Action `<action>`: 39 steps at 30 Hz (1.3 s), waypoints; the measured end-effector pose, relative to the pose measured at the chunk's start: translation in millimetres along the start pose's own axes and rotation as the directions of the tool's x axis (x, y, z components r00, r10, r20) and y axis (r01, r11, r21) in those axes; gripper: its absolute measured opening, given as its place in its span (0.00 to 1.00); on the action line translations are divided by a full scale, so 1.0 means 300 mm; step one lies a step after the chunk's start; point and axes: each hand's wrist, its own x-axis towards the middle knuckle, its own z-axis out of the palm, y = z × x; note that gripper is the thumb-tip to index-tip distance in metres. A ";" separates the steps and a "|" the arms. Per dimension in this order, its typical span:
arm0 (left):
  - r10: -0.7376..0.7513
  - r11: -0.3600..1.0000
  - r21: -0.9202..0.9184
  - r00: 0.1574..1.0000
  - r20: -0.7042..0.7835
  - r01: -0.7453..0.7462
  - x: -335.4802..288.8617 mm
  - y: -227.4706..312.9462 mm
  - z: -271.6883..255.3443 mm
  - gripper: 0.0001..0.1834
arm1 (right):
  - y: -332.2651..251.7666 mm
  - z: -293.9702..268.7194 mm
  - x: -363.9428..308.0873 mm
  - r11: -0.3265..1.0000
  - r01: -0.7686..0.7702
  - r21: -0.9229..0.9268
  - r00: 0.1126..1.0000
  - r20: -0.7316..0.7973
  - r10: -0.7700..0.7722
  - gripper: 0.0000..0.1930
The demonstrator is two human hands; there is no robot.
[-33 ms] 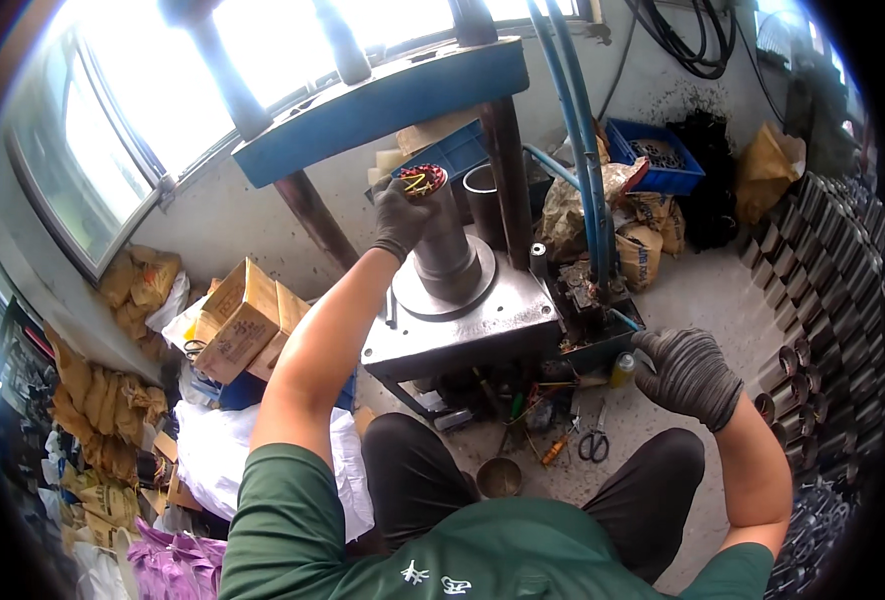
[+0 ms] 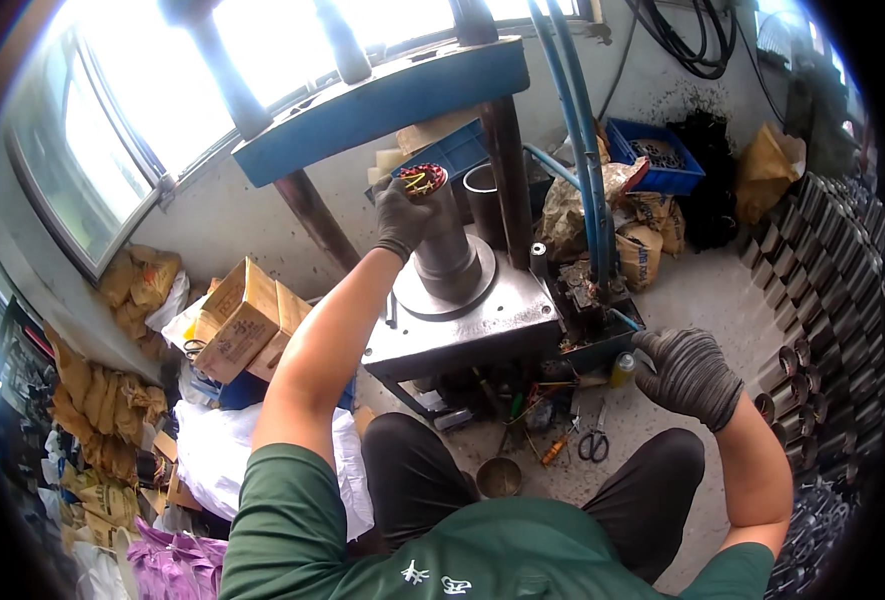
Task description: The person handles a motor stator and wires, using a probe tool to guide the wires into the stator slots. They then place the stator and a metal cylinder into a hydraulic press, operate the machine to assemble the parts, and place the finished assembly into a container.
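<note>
On the press table (image 2: 442,345) a grey metal cylinder (image 2: 445,245) stands upright on a round flange. At its top sits a wire-wound stator (image 2: 424,178) with red and yellow leads. My left hand (image 2: 402,212), in a dark glove, is closed around the stator's near left side; some of its fingers are hidden. To the right of the press, my gloved right hand (image 2: 690,377) is curled at the end of a thin blue lever (image 2: 623,319). The glove covers the place where lever and fingers meet.
The blue press beam (image 2: 382,105) hangs above on dark columns. Behind the cylinder stands a dark tube (image 2: 482,205). Stacked metal sleeves (image 2: 812,260) line the right side. Scissors (image 2: 593,446) and a bowl (image 2: 499,477) lie on the floor; cardboard boxes (image 2: 242,320) are at left.
</note>
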 end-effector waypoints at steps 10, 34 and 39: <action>-0.134 0.991 0.000 0.989 -0.063 0.135 -0.026 0.074 0.010 0.36 | 0.013 -0.002 -0.005 1.000 -0.002 0.017 1.000 0.008 0.002 0.16; 0.138 0.985 -0.112 0.987 0.084 -0.128 -0.048 -0.041 -0.140 0.35 | 0.165 -0.057 0.423 0.992 0.125 0.009 0.767 -0.635 -0.091 0.12; 0.161 0.952 0.190 0.923 0.350 -0.238 0.065 -0.039 -0.130 0.36 | 0.174 -0.090 0.476 0.997 0.053 0.047 0.839 -0.544 -0.018 0.13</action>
